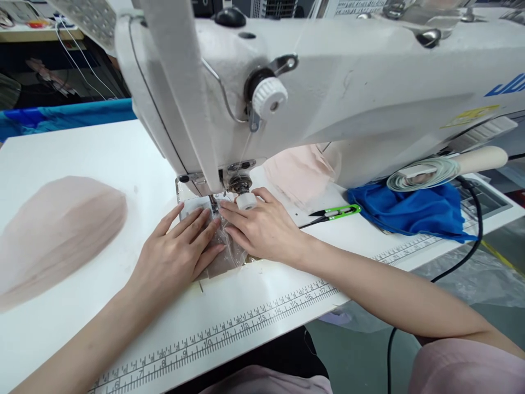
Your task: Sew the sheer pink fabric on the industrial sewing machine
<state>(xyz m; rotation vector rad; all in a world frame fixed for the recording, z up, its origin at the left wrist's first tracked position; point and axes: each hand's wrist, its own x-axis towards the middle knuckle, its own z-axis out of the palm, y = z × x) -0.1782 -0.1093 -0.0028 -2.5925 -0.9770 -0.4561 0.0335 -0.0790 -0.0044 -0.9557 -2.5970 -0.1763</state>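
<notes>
The fabric (235, 249) lay at the machine's (348, 93) foot (214, 204), near the table's (287, 273) front edge. The left hand (180, 249) had its grip open, fingers flat on the fabric; the right hand (266, 227), grip also open, pressed beside the foot. Snips (341, 211) and blue cloth (414, 210) lay toward the table's right end, a pale piece (65, 232) toward its left.

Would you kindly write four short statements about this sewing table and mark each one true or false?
1. The left hand and right hand both touch the sheer fabric at the sewing machine. True.
2. The right hand grips the green snips. False: the green snips lie on the table.
3. A ruler scale runs along the table's front edge. True.
4. The cloth right of the green snips is red. False: that cloth is blue.
</notes>
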